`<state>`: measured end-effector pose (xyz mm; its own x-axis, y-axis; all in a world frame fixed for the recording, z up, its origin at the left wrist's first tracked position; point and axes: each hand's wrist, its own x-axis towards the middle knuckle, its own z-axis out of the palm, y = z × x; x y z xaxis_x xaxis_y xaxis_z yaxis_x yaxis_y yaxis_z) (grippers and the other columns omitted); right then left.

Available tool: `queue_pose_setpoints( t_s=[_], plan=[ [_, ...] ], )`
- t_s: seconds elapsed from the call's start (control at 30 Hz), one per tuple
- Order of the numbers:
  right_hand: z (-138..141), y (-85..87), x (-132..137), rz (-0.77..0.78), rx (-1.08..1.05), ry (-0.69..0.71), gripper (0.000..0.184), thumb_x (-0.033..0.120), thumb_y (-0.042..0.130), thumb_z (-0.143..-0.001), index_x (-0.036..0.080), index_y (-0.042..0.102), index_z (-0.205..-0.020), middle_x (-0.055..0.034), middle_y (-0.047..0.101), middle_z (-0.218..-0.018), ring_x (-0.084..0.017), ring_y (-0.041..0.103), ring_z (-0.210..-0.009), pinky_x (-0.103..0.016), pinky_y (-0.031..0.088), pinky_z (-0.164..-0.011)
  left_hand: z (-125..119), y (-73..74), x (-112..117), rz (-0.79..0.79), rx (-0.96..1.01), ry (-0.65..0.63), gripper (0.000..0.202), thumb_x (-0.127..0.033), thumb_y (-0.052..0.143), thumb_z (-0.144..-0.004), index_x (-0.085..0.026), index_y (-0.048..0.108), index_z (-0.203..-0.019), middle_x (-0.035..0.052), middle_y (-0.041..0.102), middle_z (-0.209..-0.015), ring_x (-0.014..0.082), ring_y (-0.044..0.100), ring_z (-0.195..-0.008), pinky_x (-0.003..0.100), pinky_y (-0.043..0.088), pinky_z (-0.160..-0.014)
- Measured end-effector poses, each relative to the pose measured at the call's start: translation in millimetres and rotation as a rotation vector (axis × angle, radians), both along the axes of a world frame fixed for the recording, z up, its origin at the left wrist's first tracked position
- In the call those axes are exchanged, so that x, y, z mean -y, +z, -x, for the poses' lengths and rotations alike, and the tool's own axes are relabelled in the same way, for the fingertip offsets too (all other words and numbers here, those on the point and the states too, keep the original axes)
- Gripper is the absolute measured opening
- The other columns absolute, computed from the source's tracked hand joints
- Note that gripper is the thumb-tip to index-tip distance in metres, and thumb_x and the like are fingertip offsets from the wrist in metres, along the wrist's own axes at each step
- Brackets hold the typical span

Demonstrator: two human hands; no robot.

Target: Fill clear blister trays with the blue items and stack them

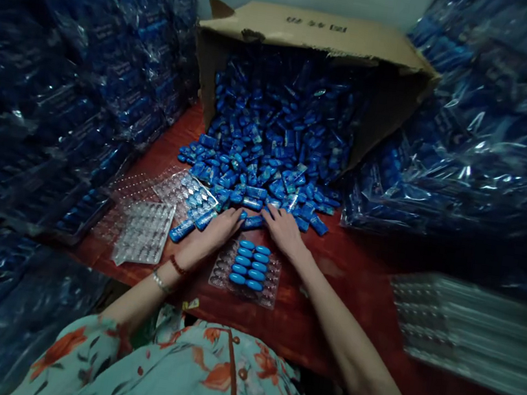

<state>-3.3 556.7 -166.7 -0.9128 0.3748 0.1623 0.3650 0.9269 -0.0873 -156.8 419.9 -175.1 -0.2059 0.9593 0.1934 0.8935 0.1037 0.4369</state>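
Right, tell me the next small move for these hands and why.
I'd probably have the left hand bring the blue piece at its fingertips toward the clear tray: light-blue pieces fill two columns in its middle, while cavities on both sides look unfilled. The right hand is already at the near edge of the blue pile.

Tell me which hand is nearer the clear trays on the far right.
Right. The right hand is left of the clear trays, at the blue packets; the left hand is farther left.

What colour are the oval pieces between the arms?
The oval pieces are bright blue, in the head view.
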Motion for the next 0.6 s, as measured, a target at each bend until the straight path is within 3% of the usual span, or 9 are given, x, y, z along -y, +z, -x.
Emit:
queue_pose_setpoints(
  t_s=[0.07,0.17,0.23,0.3,0.4,0.5,0.6],
  plan=[
    [-34.1,-4.9,12.4,0.135,-0.243,-0.069,0.033,0.018,0.039,-0.092,0.016,0.055,-0.120,-0.0136,0.057,-0.124,-0.024,0.056,-0.107,-0.040,0.046,-0.089,2.5,4.6,39.0,-0.093,0.157,0.066,0.029,-0.025,0.039,-0.094,-0.018,0.051,-0.119,0.0091,0.060,-0.112,0.0176,0.058,-0.099,0.032,0.047,-0.089],
    [-93.2,-5.7,45.3,0.396,-0.585,-0.298,0.028,0.028,0.044,-0.091,0.019,0.057,-0.115,-0.0087,0.064,-0.108,-0.020,0.061,-0.098,-0.035,0.050,-0.087,-2.8,18.9,104.4,-0.175,0.293,0.234,0.025,-0.027,0.044,-0.092,-0.018,0.057,-0.112,0.0073,0.063,-0.106,0.0172,0.060,-0.096,0.030,0.049,-0.085],
    [-125.9,-3.0,75.0,0.601,-0.663,-0.452,0.026,0.032,0.048,-0.089,0.021,0.058,-0.110,-0.0066,0.066,-0.102,-0.017,0.065,-0.083,-0.031,0.055,-0.073,-13.4,29.7,141.6,-0.166,0.328,0.292,0.021,-0.029,0.049,-0.090,-0.017,0.060,-0.102,0.0063,0.065,-0.097,0.0168,0.062,-0.089,0.027,0.051,-0.080],
    [-145.2,0.5,105.1,0.781,-0.669,-0.523,0.025,0.035,0.051,-0.087,0.021,0.058,-0.107,-0.0052,0.067,-0.094,-0.015,0.066,-0.069,-0.027,0.056,-0.062,-27.9,37.1,165.4,-0.106,0.360,0.247,0.018,-0.028,0.051,-0.089,-0.017,0.061,-0.099,0.0051,0.066,-0.092,0.0158,0.064,-0.085,0.025,0.052,-0.075],
    [-145.4,3.5,138.1,0.837,-0.605,-0.430,0.018,0.031,0.054,-0.086,0.022,0.060,-0.101,-0.0041,0.068,-0.089,-0.016,0.067,-0.074,-0.027,0.056,-0.067,-50.0,37.1,171.9,-0.034,0.375,0.080,0.021,-0.025,0.048,-0.091,-0.019,0.059,-0.107,0.0051,0.066,-0.094,0.0148,0.064,-0.085,0.024,0.053,-0.075],
    [-128.1,1.4,148.8,0.717,-0.550,-0.190,0.019,0.023,0.051,-0.088,0.023,0.060,-0.105,-0.0058,0.066,-0.099,-0.017,0.064,-0.092,-0.031,0.054,-0.082,-63.7,28.3,157.7,0.010,0.259,-0.062,0.029,-0.020,0.042,-0.092,-0.020,0.052,-0.120,0.0076,0.063,-0.103,0.0158,0.063,-0.092,0.026,0.053,-0.079],
    [-118.3,-2.7,145.2,0.568,-0.454,-0.002,0.031,0.015,0.046,-0.089,0.023,0.056,-0.117,-0.0076,0.063,-0.106,-0.016,0.061,-0.096,-0.030,0.053,-0.084,-66.7,21.6,144.4,0.079,0.091,-0.183,0.036,-0.012,0.038,-0.092,-0.019,0.046,-0.126,0.0085,0.061,-0.106,0.0164,0.061,-0.093,0.028,0.053,-0.079]
  ],
)
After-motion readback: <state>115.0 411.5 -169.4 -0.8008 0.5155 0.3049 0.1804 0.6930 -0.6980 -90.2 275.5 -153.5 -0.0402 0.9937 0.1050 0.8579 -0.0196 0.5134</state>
